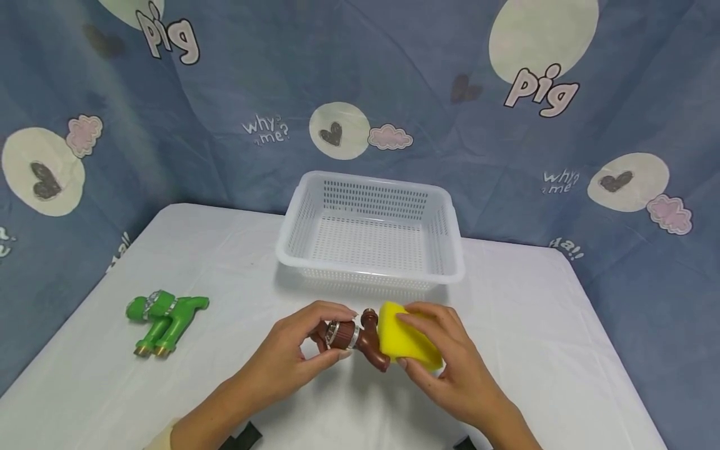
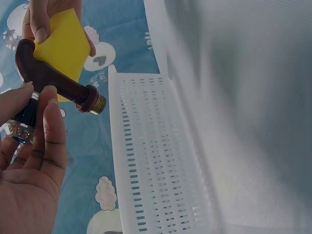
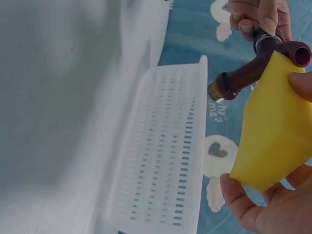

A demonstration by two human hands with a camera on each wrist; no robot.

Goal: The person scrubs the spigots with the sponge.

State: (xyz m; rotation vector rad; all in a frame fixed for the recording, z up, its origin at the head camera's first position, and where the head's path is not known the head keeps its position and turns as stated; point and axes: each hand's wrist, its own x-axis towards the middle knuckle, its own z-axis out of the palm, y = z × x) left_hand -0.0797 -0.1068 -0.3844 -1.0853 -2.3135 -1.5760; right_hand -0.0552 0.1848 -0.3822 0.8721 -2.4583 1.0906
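My left hand grips a brown faucet by its ribbed handle with silver trim, thumb and fingers on either side. The faucet's spout and brass threaded end stick out past the fingertips. In my right hand is a yellow sponge, pinched between thumb and fingers. One face of the sponge lies against the faucet's body. In the right wrist view, the open spout mouth shows beside the sponge's upper edge. Both hands are above the white table, in front of the basket.
A white perforated plastic basket stands at the back of the white-covered table. On the left lies a green faucet with two brass ends. Behind the table hangs a blue patterned cloth.
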